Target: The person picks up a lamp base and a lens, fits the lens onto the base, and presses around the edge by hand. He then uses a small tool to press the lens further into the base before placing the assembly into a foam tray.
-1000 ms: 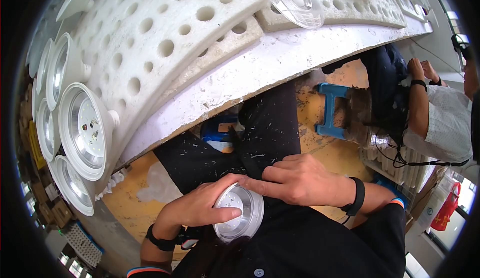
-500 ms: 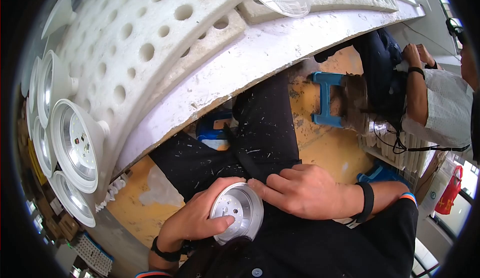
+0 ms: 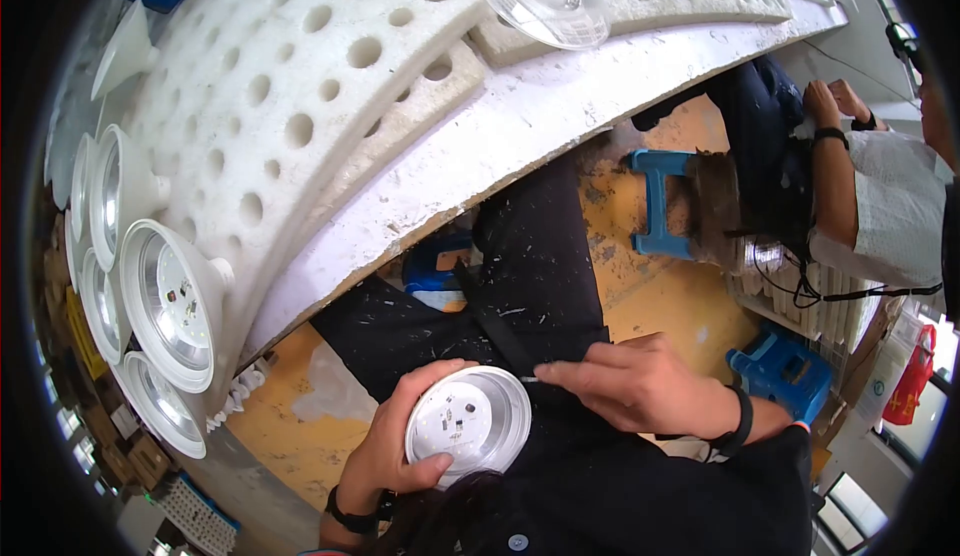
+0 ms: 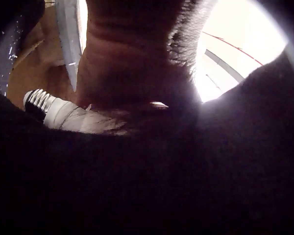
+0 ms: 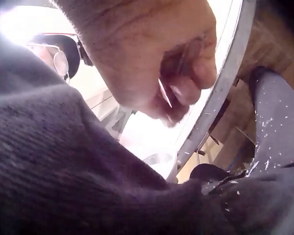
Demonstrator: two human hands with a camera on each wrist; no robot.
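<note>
The left hand [image 3: 400, 441] holds a round white lamp cup [image 3: 468, 421], its thumb over the near rim and its open face turned up. Inside lies a white disc with small dark components. A metal screw base [image 4: 39, 102] shows in the left wrist view. Just right of the cup, apart from it, the right hand [image 3: 640, 384] pinches a small pale object [image 3: 529, 379] between thumb and forefinger. In the right wrist view the right hand [image 5: 147, 54] has curled fingers, with a thin bright sliver [image 5: 165, 93] at them.
White foam boards [image 3: 330, 76] with holes lie on the table [image 3: 440, 176], a clear lens disc [image 3: 545, 1] on top. Several lamp cups [image 3: 170, 306] stand at the left. A blue stool [image 3: 660, 204] and another person [image 3: 870, 196] are at the right.
The right hand has drawn away from the cup's rim to the right, and the small pale object now shows at its fingertips. The cup's face is turned more upward, the left thumb nearer its rim.
</note>
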